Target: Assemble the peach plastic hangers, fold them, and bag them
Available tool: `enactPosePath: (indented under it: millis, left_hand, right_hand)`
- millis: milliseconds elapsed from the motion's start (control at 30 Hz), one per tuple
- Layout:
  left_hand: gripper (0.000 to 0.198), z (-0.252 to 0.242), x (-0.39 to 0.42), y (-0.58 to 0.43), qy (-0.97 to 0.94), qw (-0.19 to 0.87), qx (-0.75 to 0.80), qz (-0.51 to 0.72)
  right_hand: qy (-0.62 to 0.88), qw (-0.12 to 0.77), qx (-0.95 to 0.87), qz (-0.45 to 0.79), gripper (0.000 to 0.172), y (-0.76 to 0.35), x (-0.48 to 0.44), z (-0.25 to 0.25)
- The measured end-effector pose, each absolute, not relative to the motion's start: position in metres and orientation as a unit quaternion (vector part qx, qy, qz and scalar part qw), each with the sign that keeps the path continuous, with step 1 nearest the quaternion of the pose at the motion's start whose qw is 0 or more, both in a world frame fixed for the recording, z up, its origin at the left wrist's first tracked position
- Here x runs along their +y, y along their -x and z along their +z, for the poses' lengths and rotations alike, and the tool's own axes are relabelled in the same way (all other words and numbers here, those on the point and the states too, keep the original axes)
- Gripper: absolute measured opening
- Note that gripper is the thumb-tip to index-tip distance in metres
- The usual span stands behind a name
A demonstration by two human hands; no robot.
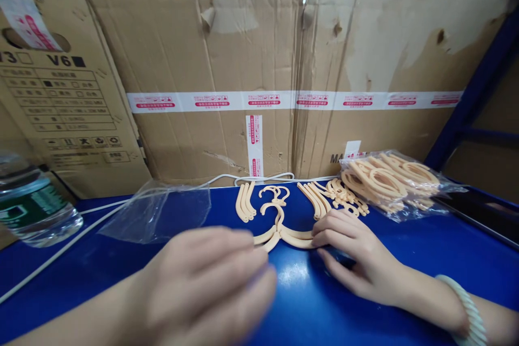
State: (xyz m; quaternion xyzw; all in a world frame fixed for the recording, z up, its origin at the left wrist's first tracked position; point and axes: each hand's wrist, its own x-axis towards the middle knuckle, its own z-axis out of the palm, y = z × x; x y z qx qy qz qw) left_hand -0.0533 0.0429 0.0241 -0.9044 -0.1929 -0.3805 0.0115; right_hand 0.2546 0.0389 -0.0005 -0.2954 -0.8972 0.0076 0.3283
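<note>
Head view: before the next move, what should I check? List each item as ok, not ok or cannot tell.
1. Right hand at the right curved strips: ok, fingers at their outer end.
2. Left hand gripping a strip: cannot tell, it is blurred and in the way.
3. Left curved strips fully visible: not ok, the left hand hides their outer ends.
4. Loose long strips in view: ok, lying beyond the arrangement.
5. Bag of pieces apart from the right hand: ok.
6. Water bottle apart from the left hand: ok.
</note>
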Motion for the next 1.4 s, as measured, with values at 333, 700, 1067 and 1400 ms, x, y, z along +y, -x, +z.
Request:
enactPosePath:
  millis: [333, 700, 1067, 1400]
  left_hand:
    - [0.033, 0.020, 0.121, 0.064, 0.948, 0.043, -0.294, -0.109]
    - [0.030, 0.017, 0.118, 0.061, 0.944, 0.074, -0.315, -0.072]
    - [0.020, 0.008, 0.123, 0.062, 0.947, 0.089, -0.285, -0.122]
    - [0.022, 0.025, 0.061, 0.024, 0.898, -0.042, -0.257, -0.356]
  right_hand:
    - [0.365, 0.309, -0.877, 0.039, 0.017, -0.242, 0.093, 0.020]
    - [0.353, 0.173, -0.912, 0.113, 0.026, -0.213, 0.160, 0.020]
    - [0.377, 0.371, -0.820, 0.220, 0.023, -0.218, 0.153, 0.014]
    - [0.347, 0.502, -0.646, 0.458, 0.029, -0.218, 0.050, 0.007]
